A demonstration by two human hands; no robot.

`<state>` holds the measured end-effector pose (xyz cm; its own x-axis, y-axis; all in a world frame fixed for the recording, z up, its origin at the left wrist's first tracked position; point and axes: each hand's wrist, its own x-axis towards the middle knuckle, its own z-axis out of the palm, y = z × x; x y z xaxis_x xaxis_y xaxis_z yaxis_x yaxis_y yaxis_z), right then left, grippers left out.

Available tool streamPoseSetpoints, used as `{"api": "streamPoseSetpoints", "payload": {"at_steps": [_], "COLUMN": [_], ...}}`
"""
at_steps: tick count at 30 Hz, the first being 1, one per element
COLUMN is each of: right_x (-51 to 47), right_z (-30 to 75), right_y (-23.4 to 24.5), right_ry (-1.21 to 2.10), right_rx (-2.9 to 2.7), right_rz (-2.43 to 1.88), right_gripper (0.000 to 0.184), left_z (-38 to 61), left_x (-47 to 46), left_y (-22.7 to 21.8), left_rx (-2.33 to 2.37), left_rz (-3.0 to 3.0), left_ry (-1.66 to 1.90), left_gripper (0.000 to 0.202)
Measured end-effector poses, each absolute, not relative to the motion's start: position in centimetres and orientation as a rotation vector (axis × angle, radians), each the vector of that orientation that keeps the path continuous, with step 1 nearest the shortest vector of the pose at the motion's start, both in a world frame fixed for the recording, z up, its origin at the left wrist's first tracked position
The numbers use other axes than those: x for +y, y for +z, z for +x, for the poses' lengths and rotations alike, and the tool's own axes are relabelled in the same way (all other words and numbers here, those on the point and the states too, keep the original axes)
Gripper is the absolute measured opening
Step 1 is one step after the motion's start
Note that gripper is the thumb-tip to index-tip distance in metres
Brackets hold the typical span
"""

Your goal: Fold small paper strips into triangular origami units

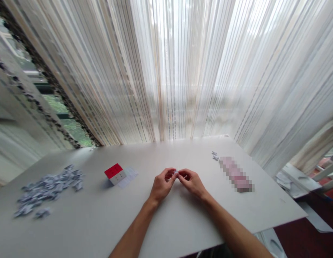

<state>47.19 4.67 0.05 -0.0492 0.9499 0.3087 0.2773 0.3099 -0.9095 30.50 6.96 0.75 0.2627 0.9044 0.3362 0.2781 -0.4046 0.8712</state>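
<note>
Above the middle of the white table (166, 229), my left hand (162, 185) and my right hand (192, 183) meet at the fingertips. Both are closed in a pinch on a small pale piece of folded paper (176, 172). Fingers cover most of that piece, so its exact shape is hidden. Far to the left lies a loose pile of small bluish-white folded paper pieces (52, 186). Right of my hands, near the back, a few similar folded pieces (215, 157) lie together.
A cube with a red top and white side (118, 177) sits left of my hands, beside flat pale paper sheets (131, 175). A blurred-out pinkish object (235, 173) lies to the right. Sheer striped curtains (179, 71) hang behind the table.
</note>
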Motion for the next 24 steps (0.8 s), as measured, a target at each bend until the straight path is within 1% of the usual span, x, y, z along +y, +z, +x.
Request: {"api": "streamPoseSetpoints", "payload": {"at_steps": [4,7,11,13,17,20,24], "right_x": [4.7,4.6,4.6,4.6,4.6,4.6,4.6], "right_z": [47.2,47.1,47.0,47.0,47.1,47.3,47.3], "right_y": [0.2,0.2,0.0,-0.1,0.3,0.8,0.9], "right_ry": [0.843,0.866,0.762,0.768,0.919,0.91,0.891], "right_rx": [-1.532,-1.49,-1.422,-1.384,-1.33,-1.304,-1.321], "right_rz": [-1.15,-1.13,-1.123,-1.119,-1.02,-0.969,-0.965], "right_gripper": [0.022,0.027,0.024,0.024,0.023,0.019,0.02], "left_z": [30.3,30.2,30.1,30.0,29.9,30.2,30.8], "left_x": [6.9,6.7,6.7,6.8,6.6,6.4,6.6], "left_y": [0.9,1.0,1.2,1.2,1.0,0.9,0.8], "left_rx": [1.126,1.105,1.008,1.025,1.024,0.938,0.902], "left_rz": [1.899,1.972,2.087,2.104,1.999,1.851,1.676], "left_ry": [1.167,1.211,1.3,1.36,1.292,1.248,1.245], "left_gripper": [0.025,0.021,0.018,0.018,0.022,0.024,0.023]}}
